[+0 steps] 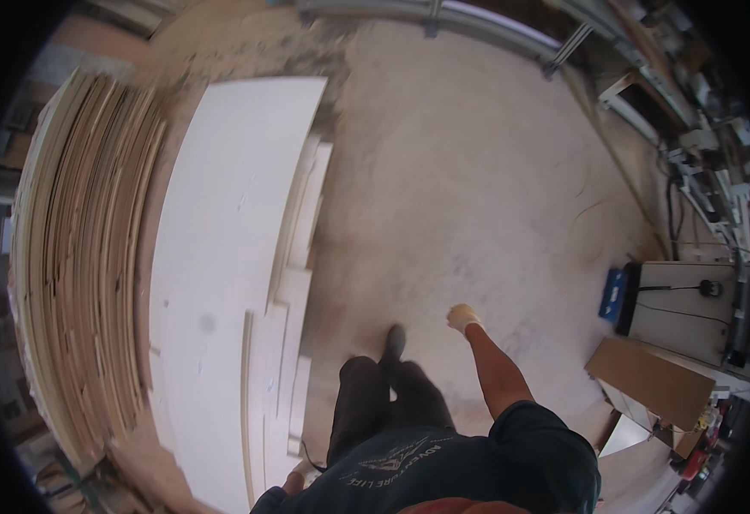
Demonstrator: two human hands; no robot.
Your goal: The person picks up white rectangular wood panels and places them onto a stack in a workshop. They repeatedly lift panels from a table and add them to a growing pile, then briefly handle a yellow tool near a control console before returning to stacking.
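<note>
My right arm reaches forward over the concrete floor [444, 188]. My right hand [462, 319], in a pale yellowish glove, looks curled into a loose fist, and no object shows in it. Low in the view, beside the white boards [221, 214], only a small bit of my left hand or wrist [294, 482] shows; its fingers are hidden. A thin dark cord-like thing [311, 460] is near it. The white boards lie in an uneven stack to my left, their right edges stepped. One dark shoe [395, 343] is forward of my legs.
Several brown-edged sheets [96, 257] are stacked at the far left. On the right are a brown cardboard-like panel [649, 381], a grey cabinet [684, 300] with a black cable, and a blue box [612, 294]. Metal framing [495, 27] runs along the far side.
</note>
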